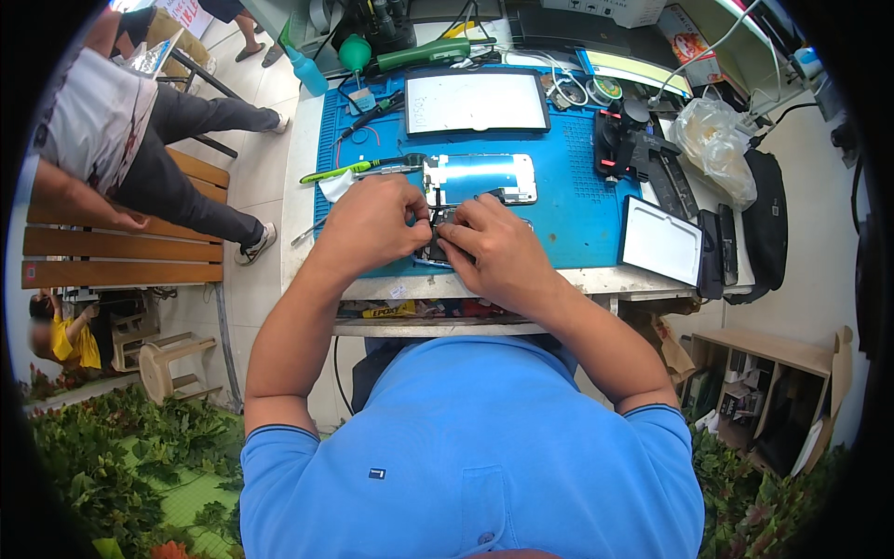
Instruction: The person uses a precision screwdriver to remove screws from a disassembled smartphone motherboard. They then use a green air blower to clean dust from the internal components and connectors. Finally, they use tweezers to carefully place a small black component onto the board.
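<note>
Blue shirt (577,410) nearest, hands over a dark phone body (432,251)

On my feed, the left hand (372,224) has thumb and forefinger pinched together; the right hand (498,244) has fingertips bunched. Whether either clamps anything, I can't tell. Both meet above the dark phone body, just nearer me than the silver panel (480,177). I'd expect that body to be light, stiff, slick and fragile inside; I'd hold its outer edges. Beyond the silver panel, a white board (477,102) carries marks too faint to read; well nearer than the panel, a yellow packet (401,309) bears bold lettering.
</note>
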Tool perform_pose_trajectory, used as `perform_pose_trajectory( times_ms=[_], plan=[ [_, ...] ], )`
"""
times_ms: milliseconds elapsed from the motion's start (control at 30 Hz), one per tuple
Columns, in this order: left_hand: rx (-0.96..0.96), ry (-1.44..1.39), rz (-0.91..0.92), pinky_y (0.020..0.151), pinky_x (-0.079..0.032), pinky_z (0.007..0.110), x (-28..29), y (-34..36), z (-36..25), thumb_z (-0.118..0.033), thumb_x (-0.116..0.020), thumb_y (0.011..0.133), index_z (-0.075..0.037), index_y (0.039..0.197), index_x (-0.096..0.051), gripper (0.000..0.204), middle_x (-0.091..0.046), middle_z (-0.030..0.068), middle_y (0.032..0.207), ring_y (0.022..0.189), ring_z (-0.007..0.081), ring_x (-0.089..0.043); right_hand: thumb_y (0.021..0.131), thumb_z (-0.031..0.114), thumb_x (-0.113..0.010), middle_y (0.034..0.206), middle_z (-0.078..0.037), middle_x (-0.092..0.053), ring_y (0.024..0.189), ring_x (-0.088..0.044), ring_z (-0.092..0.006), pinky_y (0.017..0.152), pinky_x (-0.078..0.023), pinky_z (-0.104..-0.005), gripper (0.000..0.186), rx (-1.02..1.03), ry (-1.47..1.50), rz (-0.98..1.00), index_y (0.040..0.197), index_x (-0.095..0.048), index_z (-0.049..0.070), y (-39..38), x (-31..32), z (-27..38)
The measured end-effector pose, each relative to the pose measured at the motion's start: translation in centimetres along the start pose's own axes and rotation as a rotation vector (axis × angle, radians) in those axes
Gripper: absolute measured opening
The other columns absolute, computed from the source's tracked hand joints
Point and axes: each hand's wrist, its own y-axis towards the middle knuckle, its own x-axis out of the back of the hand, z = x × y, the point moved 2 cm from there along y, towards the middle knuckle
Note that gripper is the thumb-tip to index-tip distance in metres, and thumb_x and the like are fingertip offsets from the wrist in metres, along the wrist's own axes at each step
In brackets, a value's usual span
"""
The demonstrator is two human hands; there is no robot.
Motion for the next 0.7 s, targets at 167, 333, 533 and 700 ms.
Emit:
perform_pose_trajectory(
  times_ms=[167, 333, 533, 700],
  plan=[
    [0.008, -0.001, -0.005, 0.072, -0.057, 0.040, 0.06, -0.04, -0.33, -0.021, -0.082, 0.078, -0.004, 0.091, -0.083, 0.022, -0.073, 0.0120, 0.084, 0.076, 0.0274, -0.072, 0.092, 0.007, -0.080, 0.096, -0.013, -0.067, 0.095, -0.064, -0.0313, 0.084, -0.057, -0.0434, 0.013, -0.009, -0.025, -0.049, 0.102, -0.079, -0.002, -0.31, -0.19, -0.12],
    [0.011, 0.025, -0.002, 0.072, -0.056, 0.042, 0.10, 0.15, -0.51, -0.021, -0.081, 0.077, -0.004, 0.089, -0.083, 0.021, -0.072, 0.0122, 0.083, 0.076, 0.0291, -0.071, 0.093, 0.008, -0.080, 0.097, -0.012, -0.067, 0.095, -0.064, -0.0305, 0.085, -0.057, -0.0429, 0.015, 0.016, -0.048, -0.033, 0.104, -0.078, -0.002, -0.33, -0.21, -0.20],
    [0.005, 0.036, -0.011, 0.072, -0.055, 0.042, 0.15, 0.10, -0.80, -0.020, -0.081, 0.077, -0.004, 0.089, -0.083, 0.021, -0.071, 0.0119, 0.083, 0.077, 0.0295, -0.071, 0.093, 0.012, -0.080, 0.096, -0.011, -0.065, 0.094, -0.062, -0.0288, 0.083, -0.054, -0.0416, 0.014, 0.068, -0.140, -0.029, 0.098, -0.076, 0.000, -0.32, -0.21, 0.09],
    [-0.025, 0.078, -0.027, 0.072, -0.055, 0.042, 0.17, -0.17, -0.96, -0.020, -0.081, 0.079, -0.004, 0.091, -0.085, 0.020, -0.070, 0.0109, 0.082, 0.077, 0.0293, -0.071, 0.093, 0.014, -0.080, 0.095, -0.011, -0.065, 0.094, -0.062, -0.0277, 0.082, -0.053, -0.0414, 0.016, 0.129, -0.245, 0.000, 0.097, -0.075, -0.001, -0.26, -0.13, 0.43]
  ],
)
